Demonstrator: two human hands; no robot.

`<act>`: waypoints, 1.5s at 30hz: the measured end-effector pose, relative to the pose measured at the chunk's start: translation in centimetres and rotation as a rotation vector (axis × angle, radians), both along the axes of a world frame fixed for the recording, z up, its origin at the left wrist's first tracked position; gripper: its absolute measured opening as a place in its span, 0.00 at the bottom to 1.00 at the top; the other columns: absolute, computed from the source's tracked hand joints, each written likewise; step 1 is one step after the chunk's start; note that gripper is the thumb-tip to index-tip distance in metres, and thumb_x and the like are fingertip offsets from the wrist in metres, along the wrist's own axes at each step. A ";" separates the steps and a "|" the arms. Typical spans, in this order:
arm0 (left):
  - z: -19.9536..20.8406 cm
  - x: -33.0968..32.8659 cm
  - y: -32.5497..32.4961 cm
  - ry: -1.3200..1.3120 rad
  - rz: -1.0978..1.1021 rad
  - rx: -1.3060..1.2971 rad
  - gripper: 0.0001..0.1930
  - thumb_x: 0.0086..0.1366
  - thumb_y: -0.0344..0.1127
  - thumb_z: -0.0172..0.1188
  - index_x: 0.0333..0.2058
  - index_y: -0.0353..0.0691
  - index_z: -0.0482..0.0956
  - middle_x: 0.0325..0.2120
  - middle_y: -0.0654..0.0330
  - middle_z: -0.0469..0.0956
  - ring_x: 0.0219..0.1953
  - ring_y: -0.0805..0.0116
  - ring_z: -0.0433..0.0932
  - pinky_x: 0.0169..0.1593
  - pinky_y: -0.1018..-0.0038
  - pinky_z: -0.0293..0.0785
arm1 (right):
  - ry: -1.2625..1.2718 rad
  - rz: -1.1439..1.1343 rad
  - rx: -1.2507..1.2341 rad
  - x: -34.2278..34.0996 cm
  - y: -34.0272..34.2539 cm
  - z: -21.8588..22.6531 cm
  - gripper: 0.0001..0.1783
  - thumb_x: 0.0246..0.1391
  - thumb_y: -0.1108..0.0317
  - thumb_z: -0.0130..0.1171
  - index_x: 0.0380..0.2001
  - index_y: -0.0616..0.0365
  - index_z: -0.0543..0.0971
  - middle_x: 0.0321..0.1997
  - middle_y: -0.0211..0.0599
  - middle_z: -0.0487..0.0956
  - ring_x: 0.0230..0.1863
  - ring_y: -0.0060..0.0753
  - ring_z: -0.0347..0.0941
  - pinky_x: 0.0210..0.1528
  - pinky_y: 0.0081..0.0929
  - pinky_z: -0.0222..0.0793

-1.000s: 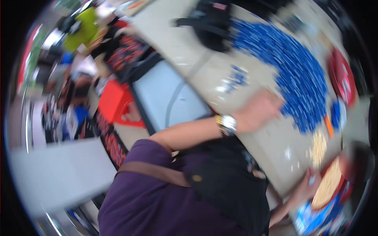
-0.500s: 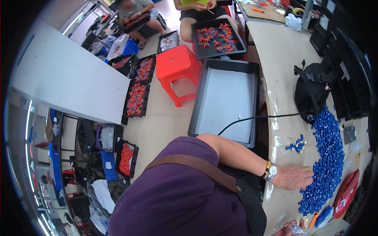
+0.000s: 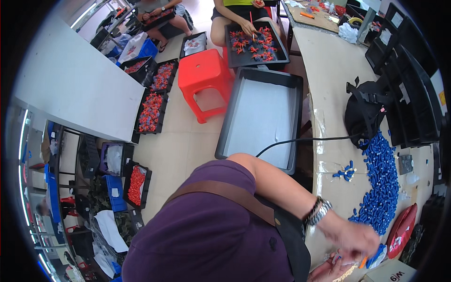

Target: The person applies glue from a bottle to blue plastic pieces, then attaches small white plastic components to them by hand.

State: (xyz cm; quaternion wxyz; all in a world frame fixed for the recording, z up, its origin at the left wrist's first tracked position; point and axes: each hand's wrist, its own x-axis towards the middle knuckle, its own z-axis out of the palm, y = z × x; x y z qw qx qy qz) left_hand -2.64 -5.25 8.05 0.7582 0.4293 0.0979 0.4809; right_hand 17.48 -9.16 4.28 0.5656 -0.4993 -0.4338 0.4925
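My left hand [image 3: 354, 238], with a metal watch on its wrist, hangs palm down over the near end of the table [image 3: 329, 188]. Motion smears its fingers, so what they hold is unclear. Just below it, my right hand [image 3: 326, 271] comes in at the lower edge, fingers closed round a small whitish thing [image 3: 347, 259] partly hidden by my left hand. A tiny blue bit shows at those fingertips. Beyond both hands spreads a long heap of small blue pieces [image 3: 379, 174]. A few blue pieces with cream ends [image 3: 346, 172] lie apart from it.
A black backpack [image 3: 365, 108] and black bins [image 3: 413, 94] stand along the table's far side. Near the heap lie a red pouch [image 3: 401, 232] and an orange-handled tool [image 3: 362, 262]. A black tray [image 3: 300, 117], a red stool [image 3: 202, 70] and two seated people are to the left.
My left hand has left the edge of the blue heap and moved down beside my right hand. A seated person's hand has reached into their tray of red and blue figures.
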 end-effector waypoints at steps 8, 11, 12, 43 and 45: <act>3.8 6.9 -3.1 0.040 -0.314 0.001 0.07 0.63 0.37 0.54 0.29 0.42 0.68 0.19 0.64 0.70 0.17 0.75 0.71 0.18 0.78 0.65 | 0.148 0.020 0.034 -1.8 0.3 -4.0 0.22 0.46 0.79 0.56 0.47 0.58 0.66 0.24 0.40 0.72 0.25 0.32 0.66 0.31 0.30 0.67; 3.0 11.1 -3.2 0.015 -0.362 0.034 0.07 0.63 0.37 0.53 0.29 0.42 0.68 0.19 0.64 0.70 0.18 0.75 0.70 0.19 0.78 0.65 | 0.158 -0.007 0.041 -0.6 -1.1 -5.3 0.23 0.47 0.79 0.57 0.47 0.57 0.66 0.25 0.41 0.72 0.25 0.33 0.67 0.32 0.30 0.68; 2.8 11.4 -3.1 0.015 -0.346 0.035 0.08 0.63 0.37 0.53 0.29 0.42 0.68 0.19 0.64 0.70 0.18 0.75 0.70 0.19 0.78 0.65 | 0.169 0.015 0.040 -0.9 -0.5 -5.8 0.23 0.47 0.79 0.57 0.47 0.57 0.66 0.25 0.41 0.72 0.25 0.33 0.67 0.32 0.30 0.68; 6.7 10.8 -7.9 -0.177 -0.559 0.168 0.10 0.66 0.40 0.51 0.31 0.41 0.67 0.23 0.65 0.66 0.24 0.76 0.66 0.28 0.79 0.62 | 0.037 0.156 0.117 0.1 0.2 -6.1 0.25 0.45 0.86 0.50 0.50 0.64 0.67 0.34 0.38 0.73 0.28 0.29 0.68 0.29 0.24 0.69; 6.6 10.2 -8.1 -0.207 -0.576 0.165 0.10 0.66 0.40 0.51 0.31 0.40 0.67 0.23 0.66 0.65 0.25 0.76 0.66 0.28 0.79 0.62 | 0.023 0.156 0.108 1.2 0.6 -7.2 0.25 0.45 0.86 0.50 0.50 0.64 0.67 0.34 0.38 0.73 0.28 0.29 0.68 0.29 0.24 0.69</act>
